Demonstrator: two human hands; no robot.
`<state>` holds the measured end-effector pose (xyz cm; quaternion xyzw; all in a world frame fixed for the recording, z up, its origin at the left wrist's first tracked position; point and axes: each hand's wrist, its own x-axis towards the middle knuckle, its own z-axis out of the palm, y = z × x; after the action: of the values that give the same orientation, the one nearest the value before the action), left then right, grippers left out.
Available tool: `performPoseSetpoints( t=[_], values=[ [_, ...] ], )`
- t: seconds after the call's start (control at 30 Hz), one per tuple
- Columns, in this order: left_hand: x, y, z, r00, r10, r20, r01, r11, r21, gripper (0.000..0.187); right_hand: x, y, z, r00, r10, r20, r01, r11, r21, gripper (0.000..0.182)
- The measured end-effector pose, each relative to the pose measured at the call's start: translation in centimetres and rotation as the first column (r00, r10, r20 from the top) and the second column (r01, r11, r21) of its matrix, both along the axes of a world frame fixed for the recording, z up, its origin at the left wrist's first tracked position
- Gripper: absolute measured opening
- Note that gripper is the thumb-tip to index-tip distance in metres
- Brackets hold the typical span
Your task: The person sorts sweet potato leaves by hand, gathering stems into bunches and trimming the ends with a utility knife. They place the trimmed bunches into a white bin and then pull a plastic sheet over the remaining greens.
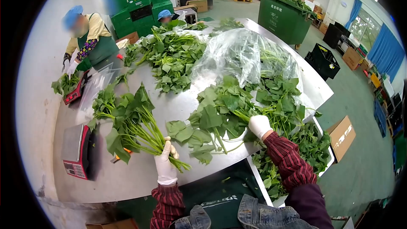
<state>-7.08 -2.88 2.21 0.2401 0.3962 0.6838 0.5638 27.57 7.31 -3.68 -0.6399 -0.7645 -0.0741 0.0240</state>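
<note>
Use the near scale (pixel 75 146) on the metal table (pixel 123 184) as the reference point.

Your left hand (pixel 165 167), in a white glove, is to the right of the near scale. Its thumb and fingers close around the lower stems of the left bundle (pixel 135 123); the stem ends protrude past the grip, and the leaves fan toward the near scale. An orange object (pixel 127 150), partly covered by leaves, lies between that scale and your left hand.

Your right hand (pixel 259 126), also gloved, is farther to the right of the near scale. It curls around stems of the right bundle (pixel 222 101); its fingertips are hidden. Clear plastic (pixel 241 53) drapes over greens beyond this bundle, to the far right of the near scale. A white crate (pixel 260 184) of greens is at the table edge, also to its right.

Beyond the near scale, a co-worker (pixel 97 38) handles greens at the far scale (pixel 76 93).
</note>
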Motion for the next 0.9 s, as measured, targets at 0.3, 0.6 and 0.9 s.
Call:
performPoseSetpoints(
  t=[0.3,0.6,0.9],
  values=[
    [1.1,-0.4,0.0,0.999,-0.038,0.007,0.038,0.999,0.018,0.017,0.1,1.0,-0.1,0.982,0.163,0.093,-0.149,0.979,-0.140,0.026],
    [-0.2,-0.6,0.2,0.998,0.066,0.015,-0.065,0.998,-0.024,0.018,0.6,1.8,14.1,0.925,0.123,-0.359,0.155,0.742,0.653,0.032],
    [1.4,-0.7,-0.4,0.996,0.088,-0.014,-0.088,0.995,0.041,0.015,-7.7,-3.8,9.0,0.253,0.005,-0.967,0.092,0.995,0.030,0.025]
  ],
)
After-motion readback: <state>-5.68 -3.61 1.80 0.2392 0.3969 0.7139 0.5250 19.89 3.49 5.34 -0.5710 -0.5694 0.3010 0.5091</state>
